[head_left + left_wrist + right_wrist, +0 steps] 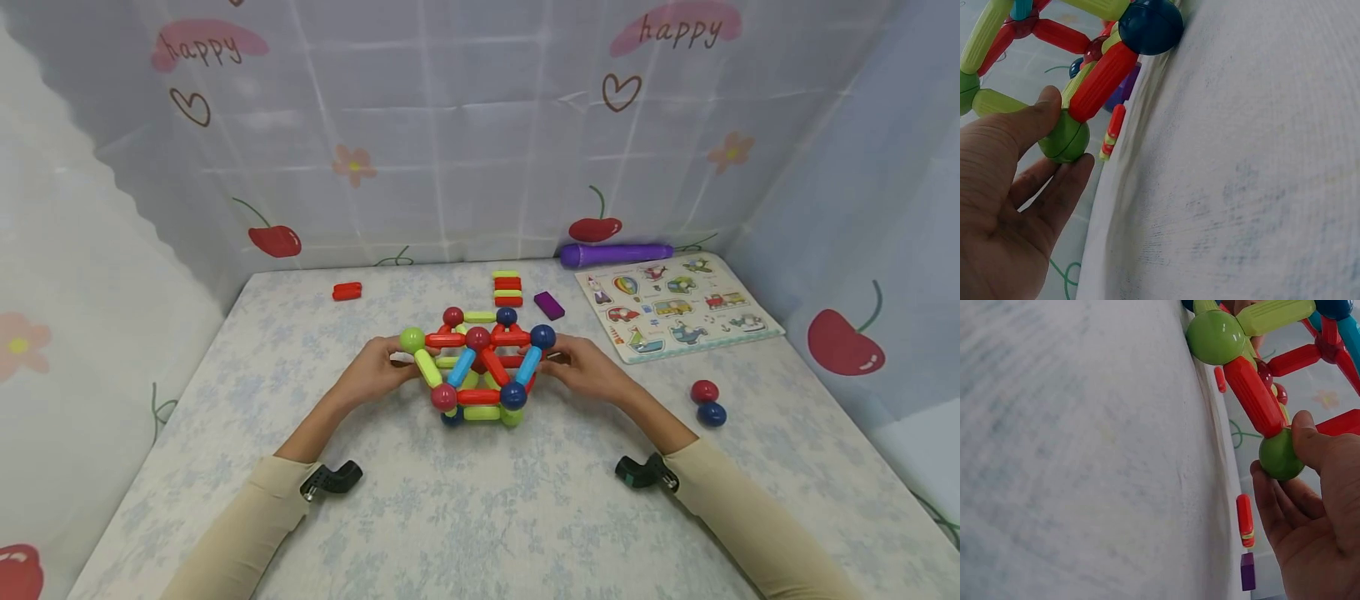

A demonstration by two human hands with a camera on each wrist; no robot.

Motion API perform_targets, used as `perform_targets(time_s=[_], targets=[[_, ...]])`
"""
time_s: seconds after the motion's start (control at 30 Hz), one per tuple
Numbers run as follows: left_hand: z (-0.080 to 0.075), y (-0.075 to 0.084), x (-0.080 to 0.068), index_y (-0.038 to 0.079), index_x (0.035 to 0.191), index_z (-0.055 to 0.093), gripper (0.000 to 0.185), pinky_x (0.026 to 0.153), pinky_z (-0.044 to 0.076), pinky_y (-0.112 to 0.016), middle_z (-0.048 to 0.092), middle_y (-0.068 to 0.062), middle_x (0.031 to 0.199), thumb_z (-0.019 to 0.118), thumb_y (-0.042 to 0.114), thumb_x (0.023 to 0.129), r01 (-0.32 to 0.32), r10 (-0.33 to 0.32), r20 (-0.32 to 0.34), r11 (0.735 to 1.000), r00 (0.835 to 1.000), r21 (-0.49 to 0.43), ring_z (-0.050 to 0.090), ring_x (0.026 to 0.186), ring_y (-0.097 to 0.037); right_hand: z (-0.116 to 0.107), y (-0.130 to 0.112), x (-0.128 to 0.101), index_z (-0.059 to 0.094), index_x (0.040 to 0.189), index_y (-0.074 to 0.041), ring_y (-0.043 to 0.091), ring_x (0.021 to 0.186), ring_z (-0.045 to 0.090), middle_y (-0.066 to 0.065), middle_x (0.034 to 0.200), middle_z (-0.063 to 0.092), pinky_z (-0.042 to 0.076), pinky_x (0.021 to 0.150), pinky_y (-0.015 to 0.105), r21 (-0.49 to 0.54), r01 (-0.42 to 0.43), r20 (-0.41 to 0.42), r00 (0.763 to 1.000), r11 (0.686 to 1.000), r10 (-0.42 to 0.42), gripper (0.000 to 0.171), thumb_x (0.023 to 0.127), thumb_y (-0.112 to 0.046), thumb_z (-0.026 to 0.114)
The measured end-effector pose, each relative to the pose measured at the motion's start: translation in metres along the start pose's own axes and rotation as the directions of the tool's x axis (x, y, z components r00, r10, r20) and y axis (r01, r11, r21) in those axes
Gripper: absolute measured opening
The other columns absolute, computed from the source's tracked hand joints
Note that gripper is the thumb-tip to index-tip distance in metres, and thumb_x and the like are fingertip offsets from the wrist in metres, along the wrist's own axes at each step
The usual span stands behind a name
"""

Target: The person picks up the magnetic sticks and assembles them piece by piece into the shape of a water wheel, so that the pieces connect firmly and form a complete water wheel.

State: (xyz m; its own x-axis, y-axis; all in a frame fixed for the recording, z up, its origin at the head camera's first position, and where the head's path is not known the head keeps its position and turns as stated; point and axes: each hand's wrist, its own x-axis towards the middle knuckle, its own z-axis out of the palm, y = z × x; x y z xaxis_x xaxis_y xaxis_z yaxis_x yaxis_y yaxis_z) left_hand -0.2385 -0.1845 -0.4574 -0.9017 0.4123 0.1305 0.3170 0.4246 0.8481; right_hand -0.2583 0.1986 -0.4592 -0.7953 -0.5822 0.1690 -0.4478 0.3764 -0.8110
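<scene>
Rod frame [492, 366] between left hand [375, 369], right hand [591, 369]; contact with table [480, 508] unclear.

ball-and-stick frame [491, 365], many-sided, joined in one piece, between my left hand [375, 371] and my right hand [588, 371]. i pinch a green ball on each side: left-hand green ball [1064, 137], right-hand green ball [1281, 455]. glossy balls red, dark blue, green; ridged sticks red, yellow-green, light blue. nearest me, red ball [444, 397] and dark blue ball [513, 395], linked by a red stick [478, 397]; two light blue sticks [461, 367] slant up from them. underside contact i can't make out.
</scene>
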Motion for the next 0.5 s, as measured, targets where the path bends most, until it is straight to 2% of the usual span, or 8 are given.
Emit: perform_targets(time_s=[0.2, 0.5], targets=[[0.0014, -0.0011, 0.0004, 0.002, 0.126, 0.076, 0.031, 0.102, 0.058, -0.049, 0.074, -0.015, 0.132, 0.078, -0.002, 0.096, -0.022, 0.022, -0.049, 1.000, 0.999, 0.004, 0.064, 0.133, -0.036, -0.0007, 0.0023, 0.0001, 0.076, 0.114, -0.003, 0.029, 0.116, 0.068, 0.011, 0.115, 0.072, 0.058, 0.103, 0.047, -0.003, 0.040, -0.030, 0.999, 0.999, -0.040, 0.016, 0.100, 0.005, 0.072], [0.0038, -0.0027, 0.0012, 0.003, 0.116, 0.080, 0.024, 0.099, 0.060, -0.044, 0.076, -0.010, 0.116, 0.079, -0.004, 0.094, -0.095, 0.095, -0.103, 0.995, 0.990, 0.003, 0.069, 0.115, -0.027, -0.0011, 0.0048, -0.0001, 0.077, 0.107, -0.007, 0.025, 0.113, 0.068, 0.006, 0.109, 0.070, 0.058, 0.103, 0.050, -0.067, 0.106, -0.079, 0.991, 0.992, -0.111, 0.014, 0.098, 0.004, 0.075]])
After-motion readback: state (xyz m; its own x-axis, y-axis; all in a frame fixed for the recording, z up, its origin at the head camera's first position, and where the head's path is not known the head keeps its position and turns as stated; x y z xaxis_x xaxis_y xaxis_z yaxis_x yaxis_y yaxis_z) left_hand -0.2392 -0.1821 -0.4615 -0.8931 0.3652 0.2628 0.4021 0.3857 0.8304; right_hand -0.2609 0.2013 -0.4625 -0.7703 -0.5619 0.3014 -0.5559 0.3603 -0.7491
